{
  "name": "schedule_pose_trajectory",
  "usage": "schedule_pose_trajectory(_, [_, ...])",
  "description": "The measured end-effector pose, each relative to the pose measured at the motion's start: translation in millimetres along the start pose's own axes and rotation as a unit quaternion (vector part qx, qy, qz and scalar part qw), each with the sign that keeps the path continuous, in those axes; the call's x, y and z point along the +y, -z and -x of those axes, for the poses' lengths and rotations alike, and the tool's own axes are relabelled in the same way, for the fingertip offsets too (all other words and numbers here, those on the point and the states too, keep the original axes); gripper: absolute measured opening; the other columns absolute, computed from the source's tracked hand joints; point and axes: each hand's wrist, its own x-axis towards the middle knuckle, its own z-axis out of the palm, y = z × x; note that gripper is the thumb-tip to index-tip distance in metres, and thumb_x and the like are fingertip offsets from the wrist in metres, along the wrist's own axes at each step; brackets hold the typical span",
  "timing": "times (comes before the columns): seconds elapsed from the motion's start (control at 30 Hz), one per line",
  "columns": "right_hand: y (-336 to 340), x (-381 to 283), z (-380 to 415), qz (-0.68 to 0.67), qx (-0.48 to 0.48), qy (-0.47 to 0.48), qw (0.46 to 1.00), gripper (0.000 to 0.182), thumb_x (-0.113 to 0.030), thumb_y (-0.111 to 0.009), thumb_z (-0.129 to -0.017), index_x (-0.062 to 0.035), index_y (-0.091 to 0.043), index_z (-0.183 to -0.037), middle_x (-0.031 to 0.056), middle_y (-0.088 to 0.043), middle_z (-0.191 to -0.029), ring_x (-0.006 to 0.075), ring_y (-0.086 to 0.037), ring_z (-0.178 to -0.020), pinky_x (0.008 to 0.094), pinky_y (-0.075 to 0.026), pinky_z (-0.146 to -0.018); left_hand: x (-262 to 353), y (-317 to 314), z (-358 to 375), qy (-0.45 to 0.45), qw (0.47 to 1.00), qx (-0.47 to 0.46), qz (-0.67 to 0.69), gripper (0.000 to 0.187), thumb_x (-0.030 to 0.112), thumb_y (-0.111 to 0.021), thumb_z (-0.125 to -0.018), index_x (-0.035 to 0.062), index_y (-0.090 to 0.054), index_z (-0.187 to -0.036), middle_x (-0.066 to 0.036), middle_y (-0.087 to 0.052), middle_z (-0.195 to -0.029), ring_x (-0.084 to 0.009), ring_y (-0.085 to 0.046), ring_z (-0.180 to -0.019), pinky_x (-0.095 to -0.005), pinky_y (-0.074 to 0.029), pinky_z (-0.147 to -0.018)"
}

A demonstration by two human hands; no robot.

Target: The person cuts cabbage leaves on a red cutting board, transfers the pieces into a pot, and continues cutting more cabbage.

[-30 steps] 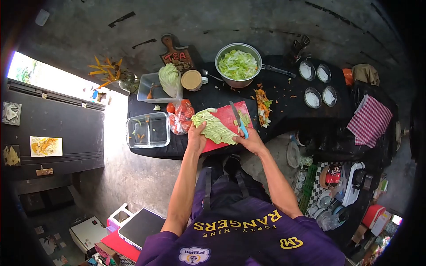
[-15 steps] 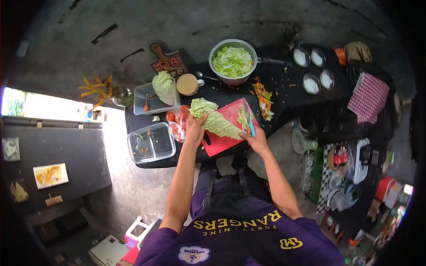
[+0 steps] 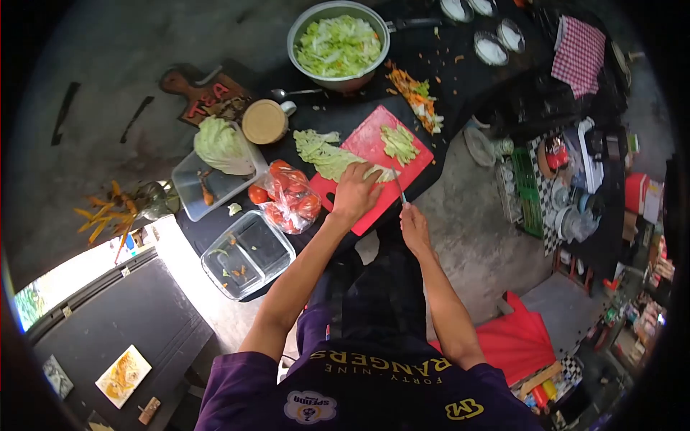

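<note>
My left hand (image 3: 357, 188) presses a long, pale green napa cabbage leaf (image 3: 321, 153) onto the red cutting board (image 3: 370, 129), fingers over its right end. My right hand (image 3: 415, 228) grips a knife (image 3: 399, 188) by the handle, its blade upright at the leaf's cut end. A small pile of cabbage strips (image 3: 398, 144) lies on the board beyond the blade. At the upper middle, a pot (image 3: 293, 50) holds chopped cabbage. Left of the board is a plastic bag of tomatoes (image 3: 291, 197).
A plastic tub (image 3: 190, 187) holds a cabbage half (image 3: 221, 146); a divided glass dish (image 3: 208, 269) is nearby. A lidded mug (image 3: 264, 122) and a spoon (image 3: 296, 93) stand behind. Vegetable scraps (image 3: 417, 97) lie right of the pot, bowls of white powder (image 3: 491, 50) farther right.
The leaf has come down flat onto the board, with my left hand moved to its right end. My right hand has brought the knife upright against the leaf. The view has shifted and turned.
</note>
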Motion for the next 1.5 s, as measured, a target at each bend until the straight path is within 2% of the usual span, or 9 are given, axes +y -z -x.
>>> schedule_pose_trajectory(0.1, [-6.8,-0.6,5.7,0.021,0.023,0.019,0.999,0.047,-0.034,-0.035,-0.103,0.0033,-0.055,-0.084,0.0255,-0.062,-0.076,0.0470,-0.060,-0.075,0.0498,-0.045,-0.069,-3.6,-20.4,-3.6,-0.047,0.997,0.012,-0.063,0.029,0.026,-0.072,-0.078,0.0110,-0.072,-0.102,-0.009,-0.062,-0.112,-0.0307,-0.054,-0.106,-0.0432,-0.045,-0.089])
schedule_pose_trajectory(0.37, [-22.3,-7.4,6.1,0.010,0.051,0.008,0.999,0.046,-0.035,-0.037,-0.103,0.0028,-0.054,-0.084,0.0262,-0.061,-0.074,0.0483,-0.059,-0.075,0.0515,-0.044,-0.067,-14.8,-21.3,0.8,-0.062,0.995,-0.002,-0.072,0.021,0.025,-0.072,-0.077,0.0156,-0.074,-0.096,-0.007,-0.061,-0.112,-0.0299,-0.053,-0.107,-0.0429,-0.042,-0.090])
schedule_pose_trajectory(0.67, [-42.3,-3.3,10.9,0.023,0.061,-0.004,0.998,0.046,-0.037,-0.038,-0.103,0.0022,-0.053,-0.086,0.0282,-0.060,-0.075,0.0506,-0.058,-0.078,0.0539,-0.043,-0.068,-12.2,-16.2,1.7,-0.049,0.997,0.006,-0.055,0.019,0.020,-0.074,-0.075,0.0119,-0.075,-0.092,-0.009,-0.063,-0.110,-0.0297,-0.055,-0.104,-0.0420,-0.045,-0.087])
schedule_pose_trajectory(0.77, [-43.5,-5.6,7.8,0.024,0.061,-0.003,0.998,0.046,-0.038,-0.038,-0.103,0.0021,-0.054,-0.086,0.0291,-0.060,-0.077,0.0513,-0.058,-0.078,0.0552,-0.043,-0.069,-19.0,-16.1,6.6,-0.023,0.999,0.038,0.011,0.021,0.018,-0.074,-0.074,0.0108,-0.075,-0.094,-0.009,-0.063,-0.110,-0.0302,-0.055,-0.104,-0.0418,-0.047,-0.087])
schedule_pose_trajectory(0.87, [-45.4,3.7,6.3,0.039,0.069,0.010,0.997,0.047,-0.038,-0.037,-0.103,0.0021,-0.055,-0.086,0.0297,-0.060,-0.077,0.0521,-0.057,-0.078,0.0564,-0.042,-0.069,-20.9,-1.9,13.5,-0.012,0.997,0.049,-0.060,0.024,0.018,-0.074,-0.074,0.0097,-0.074,-0.097,-0.009,-0.063,-0.110,-0.0304,-0.056,-0.103,-0.0417,-0.047,-0.087])
schedule_pose_trajectory(0.97, [-46.0,1.6,8.1,0.038,0.065,0.012,0.997,0.047,-0.038,-0.036,-0.103,0.0018,-0.055,-0.086,0.0299,-0.060,-0.076,0.0526,-0.057,-0.078,0.0573,-0.042,-0.068,-26.6,1.1,16.4,-0.038,0.997,0.031,-0.064,0.027,0.018,-0.074,-0.074,0.0098,-0.073,-0.100,-0.010,-0.062,-0.111,-0.0304,-0.055,-0.103,-0.0419,-0.047,-0.088])
schedule_pose_trajectory(1.17, [-49.0,-6.5,14.1,0.038,0.075,-0.005,0.996,0.045,-0.036,-0.036,-0.103,0.0012,-0.055,-0.085,0.0297,-0.060,-0.076,0.0524,-0.057,-0.077,0.0578,-0.042,-0.068,-28.5,-0.1,9.9,-0.016,0.999,0.023,-0.036,0.027,0.021,-0.075,-0.075,0.0115,-0.073,-0.101,-0.010,-0.062,-0.112,-0.0300,-0.055,-0.103,-0.0417,-0.047,-0.087])
schedule_pose_trajectory(1.27, [-48.0,-7.8,13.6,0.040,0.078,0.002,0.996,0.044,-0.035,-0.036,-0.103,0.0005,-0.055,-0.086,0.0296,-0.061,-0.076,0.0523,-0.057,-0.077,0.0579,-0.042,-0.068,-16.7,4.1,9.7,-0.055,0.995,0.028,-0.082,0.026,0.020,-0.075,-0.075,0.0127,-0.074,-0.100,-0.009,-0.063,-0.111,-0.0289,-0.056,-0.104,-0.0420,-0.046,-0.086])
schedule_pose_trajectory(1.5, [-40.9,-7.3,6.3,0.073,0.085,0.005,0.994,0.043,-0.035,-0.036,-0.103,-0.0005,-0.056,-0.088,0.0298,-0.061,-0.076,0.0523,-0.058,-0.077,0.0587,-0.043,-0.069,-14.5,-17.8,-6.0,-0.070,0.994,-0.003,-0.085,0.023,0.025,-0.074,-0.074,0.0159,-0.074,-0.095,-0.002,-0.064,-0.108,-0.0272,-0.054,-0.101,-0.0406,-0.043,-0.084])
